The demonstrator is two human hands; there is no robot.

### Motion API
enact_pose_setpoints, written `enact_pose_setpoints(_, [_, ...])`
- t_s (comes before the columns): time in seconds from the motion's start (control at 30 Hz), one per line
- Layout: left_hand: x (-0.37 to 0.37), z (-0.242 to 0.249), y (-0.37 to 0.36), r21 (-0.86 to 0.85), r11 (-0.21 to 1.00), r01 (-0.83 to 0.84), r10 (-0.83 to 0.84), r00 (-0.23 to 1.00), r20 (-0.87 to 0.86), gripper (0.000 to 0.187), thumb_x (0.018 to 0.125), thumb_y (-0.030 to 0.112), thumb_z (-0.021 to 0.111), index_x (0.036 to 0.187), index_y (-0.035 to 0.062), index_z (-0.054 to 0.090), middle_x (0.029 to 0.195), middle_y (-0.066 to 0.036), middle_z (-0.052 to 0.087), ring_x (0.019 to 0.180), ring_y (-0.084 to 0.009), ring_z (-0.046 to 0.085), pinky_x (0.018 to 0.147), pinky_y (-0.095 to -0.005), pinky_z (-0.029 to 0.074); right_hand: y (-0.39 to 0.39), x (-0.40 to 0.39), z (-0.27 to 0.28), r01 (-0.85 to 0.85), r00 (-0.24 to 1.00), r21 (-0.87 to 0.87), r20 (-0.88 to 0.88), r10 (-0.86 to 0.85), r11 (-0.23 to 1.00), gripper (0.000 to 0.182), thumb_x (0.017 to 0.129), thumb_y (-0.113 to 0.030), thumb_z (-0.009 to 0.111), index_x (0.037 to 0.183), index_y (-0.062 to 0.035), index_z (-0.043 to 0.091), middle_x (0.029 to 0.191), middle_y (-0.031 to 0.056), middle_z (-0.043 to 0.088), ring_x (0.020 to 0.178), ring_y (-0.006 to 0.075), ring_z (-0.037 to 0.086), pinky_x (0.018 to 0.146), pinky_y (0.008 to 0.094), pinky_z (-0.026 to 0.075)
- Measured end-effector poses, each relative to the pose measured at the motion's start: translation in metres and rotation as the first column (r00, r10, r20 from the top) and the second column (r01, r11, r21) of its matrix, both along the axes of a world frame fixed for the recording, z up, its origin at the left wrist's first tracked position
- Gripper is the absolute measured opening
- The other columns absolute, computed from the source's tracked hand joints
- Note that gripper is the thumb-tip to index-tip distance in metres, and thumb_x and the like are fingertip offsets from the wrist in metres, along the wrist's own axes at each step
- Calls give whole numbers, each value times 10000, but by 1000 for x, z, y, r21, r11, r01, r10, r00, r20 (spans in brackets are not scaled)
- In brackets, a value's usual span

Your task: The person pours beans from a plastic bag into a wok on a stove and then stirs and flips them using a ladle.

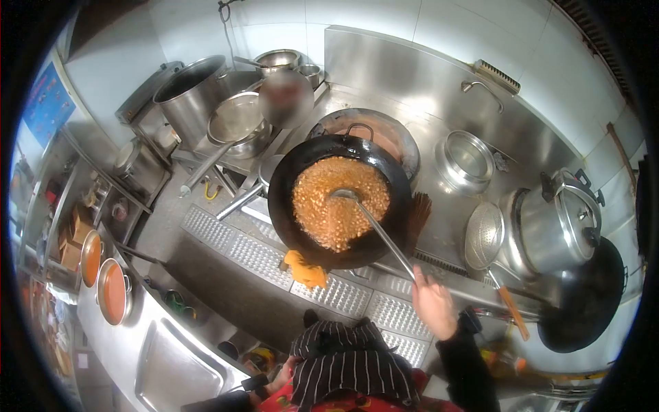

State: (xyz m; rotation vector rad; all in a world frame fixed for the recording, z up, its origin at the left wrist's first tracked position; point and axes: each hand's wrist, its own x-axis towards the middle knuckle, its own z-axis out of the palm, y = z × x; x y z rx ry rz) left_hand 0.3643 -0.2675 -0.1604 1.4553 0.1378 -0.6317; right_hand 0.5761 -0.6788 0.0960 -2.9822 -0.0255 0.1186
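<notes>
A large black wok [281,213] sits on the range, with bubbling orange-brown liquid full of small pale pieces, perhaps beans or nuts [329,180]. My right hand [434,305] is closed around the end of a long metal ladle [376,226], whose bowl rests in the food near the wok's middle. Down by my waist, my left hand [280,378] is beside the striped apron [350,367], its fingers mostly hidden. An orange-yellow cloth [305,270] drapes over the wok's near rim.
Behind the wok lies a round burner opening [401,141]. To the right are a metal basin [469,156], a wooden-handled strainer [484,237], a pressure cooker [559,223] and another black wok [583,302]. Pots, including a tall stockpot [192,93], stand left; bowls of orange liquid [113,292] line the counter.
</notes>
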Motion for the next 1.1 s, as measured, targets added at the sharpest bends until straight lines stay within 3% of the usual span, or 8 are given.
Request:
enact_pose_setpoints(0.17, [1, 22, -16, -214, 958, -192, 202, 979, 22, 752, 739, 332, 829, 1300, -18, 471, 1230, -132, 571, 1151, -210, 532, 1019, -361, 374, 5, 23, -18, 47, 996, 26, 71, -49, 999, 453, 924, -184, 589, 1332, 7, 534, 952, 265, 669, 785, 432, 670, 730, 498, 532])
enact_pose_setpoints(0.23, [10, 43, -20, -194, 964, -180, 183, 983, -1, 732, 753, 330, 822, 1297, -18, 476, 1229, -130, 573, 1147, -208, 532, 1021, -358, 373, 3, 28, -22, 108, 989, 412, 44, -138, 905, 457, 938, -152, 549, 1349, 45, 507, 934, 307, 672, 735, 439, 686, 673, 499, 564])
enact_pose_setpoints(0.5, [10, 26, -11, -127, 990, -58, 71, 993, 92, 726, 767, 346, 818, 1301, -10, 479, 1240, -129, 570, 1150, -211, 526, 1023, -364, 368, 0, 20, -20, 244, 955, 427, 50, -292, 871, 435, 923, -122, 563, 1314, 63, 516, 859, 304, 656, 790, 457, 666, 681, 490, 531])
enact_pose_setpoints(0.6, [0, 9, -5, -254, 957, -138, 163, 984, 77, 737, 763, 358, 817, 1301, -9, 471, 1239, -126, 561, 1151, -209, 518, 1020, -364, 362, -4, 6, -48, 164, 969, 437, 96, -227, 884, 443, 911, -123, 600, 1303, 64, 515, 795, 262, 669, 681, 406, 679, 644, 465, 530])
enact_pose_setpoints(0.7, [2, 38, -12, -207, 964, -165, 166, 986, -10, 753, 757, 358, 822, 1307, -9, 461, 1234, -116, 552, 1144, -201, 510, 1019, -357, 358, 0, -3, -58, 112, 986, 628, 28, -166, 770, 403, 927, -124, 615, 1283, 48, 534, 677, 146, 633, 504, 257, 600, 499, 393, 495])
enact_pose_setpoints(0.77, [-2, 29, -6, -45, 995, -84, 88, 992, 88, 758, 753, 366, 823, 1300, -13, 461, 1206, -112, 559, 1124, -190, 512, 1012, -348, 362, 17, -7, -30, 605, 795, 759, -593, -130, 241, 311, 958, -131, 599, 1226, 22, 568, 627, 33, 541, 447, 121, 487, 395, 301, 417])
enact_pose_setpoints(0.8, [-3, 24, -4, -45, 995, -85, 89, 992, 88, 758, 753, 366, 823, 1300, -13, 461, 1206, -112, 559, 1124, -190, 512, 1012, -348, 362, 29, -7, -14, 633, 774, 763, -623, -112, 127, 97, 965, -129, 579, 1020, -48, 582, 643, 2, 479, 421, 81, 429, 352, 243, 298])
enact_pose_setpoints(1.1, [1, 21, -4, -91, 993, -72, 74, 997, 13, 756, 745, 351, 830, 1294, -18, 464, 1192, -121, 576, 1113, -183, 523, 991, -340, 383, 45, -13, -3, 755, 654, 634, -745, 128, -166, 97, 953, -116, 611, 954, -32, 563, 695, 35, 555, 449, 88, 477, 344, 243, 345])
